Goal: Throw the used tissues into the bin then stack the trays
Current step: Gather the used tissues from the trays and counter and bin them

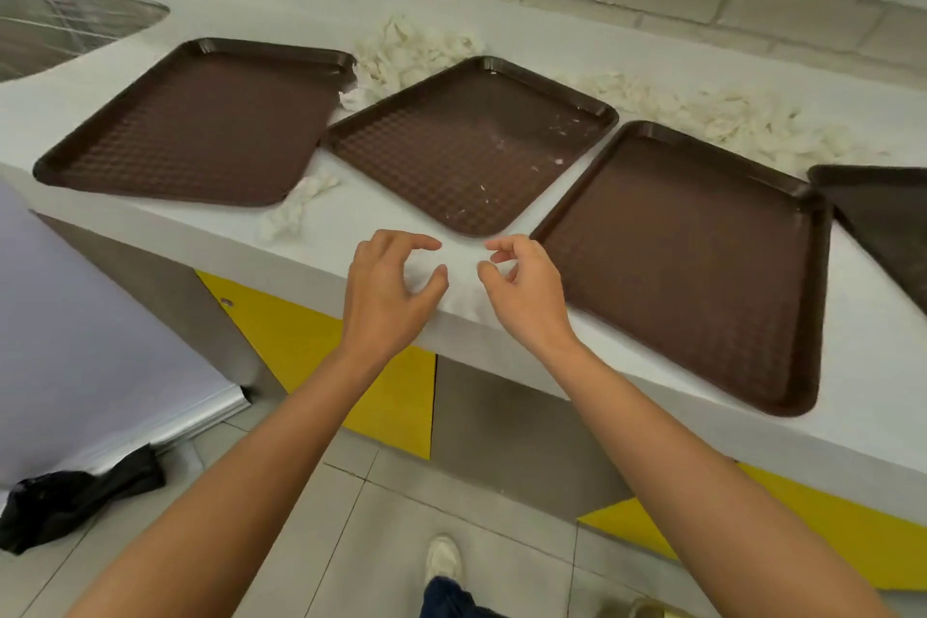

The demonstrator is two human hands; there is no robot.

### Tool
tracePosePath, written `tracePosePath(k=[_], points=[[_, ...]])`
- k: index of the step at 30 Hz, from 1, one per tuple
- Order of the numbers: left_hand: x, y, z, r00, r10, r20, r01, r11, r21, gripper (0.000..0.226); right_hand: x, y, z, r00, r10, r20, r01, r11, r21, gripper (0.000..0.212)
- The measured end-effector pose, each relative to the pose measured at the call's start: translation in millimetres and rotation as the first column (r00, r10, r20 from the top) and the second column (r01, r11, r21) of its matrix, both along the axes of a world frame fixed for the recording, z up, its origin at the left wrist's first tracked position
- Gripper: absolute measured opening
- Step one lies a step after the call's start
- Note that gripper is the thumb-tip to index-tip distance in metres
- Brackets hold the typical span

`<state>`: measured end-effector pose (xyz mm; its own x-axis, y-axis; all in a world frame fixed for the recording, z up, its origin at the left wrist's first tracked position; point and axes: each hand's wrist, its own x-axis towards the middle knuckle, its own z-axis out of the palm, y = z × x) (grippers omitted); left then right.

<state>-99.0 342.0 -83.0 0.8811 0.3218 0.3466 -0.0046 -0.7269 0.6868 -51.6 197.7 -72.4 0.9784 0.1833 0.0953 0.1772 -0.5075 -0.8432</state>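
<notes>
My left grip and right grip hover half-curled and wide over the surface edge, holding nothing. A tissue heap lies at twelve o'clock, a second heap at two, and a tissue clump at ten. The left tray, middle tray and right tray lie side by side, with a fourth tray at three.

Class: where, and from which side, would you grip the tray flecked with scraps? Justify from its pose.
Pinch the flecked tray by its raised rim at the near corner, coming from the front: it lies turned, that corner pointing toward the person.
</notes>
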Motion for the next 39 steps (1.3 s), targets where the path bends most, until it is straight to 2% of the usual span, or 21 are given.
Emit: tracePosePath(k=[5,8,14,18,23,27,32,36,39], points=[[32,56,3,0.996,0.089,0.023,-0.090,0.993,0.073,0.028,35,43,9,0.999,0.043,-0.005,-0.043,0.999,0.005,0.025],[42,86,1,0.992,0.121,0.016,-0.122,0.970,0.211,0.033,48,64,10,0.998,0.053,0.016,-0.052,0.998,-0.024,0.024],[63,130,-2,0.992,0.057,-0.111,-0.002,0.896,0.444,0.051,64,99,17,0.999,0.014,0.042,-0.014,1.000,-0.003,0.022],[79,146,-3,0.985,0.015,-0.171,0.079,0.845,0.529,0.050,67,113,18,0.998,-0.021,0.053,0.022,1.000,-0.001,0.020],[87,153,-9,0.979,-0.060,-0.196,0.153,0.848,0.507,0.041,67,123,14,0.998,-0.051,0.035,0.051,0.999,-0.005,0.020],[92,155,-15,0.981,-0.059,-0.185,0.140,0.875,0.464,0.046,65,127,14,0.998,-0.049,0.038,0.049,0.999,-0.002,0.020],[88,151,-5,0.966,-0.169,-0.197,0.239,0.875,0.421,0.048,67,130,13,0.997,-0.048,0.063,0.049,0.999,-0.002,0.019],[90,147,12,0.972,-0.156,-0.175,0.204,0.933,0.298,0.028,73,132,16,0.993,-0.063,0.102,0.063,0.998,0.002,0.018],[105,150,13,0.976,-0.200,-0.082,0.216,0.888,0.405,0.035,80,136,19,0.992,-0.065,0.111,0.066,0.998,0.001,0.017]])
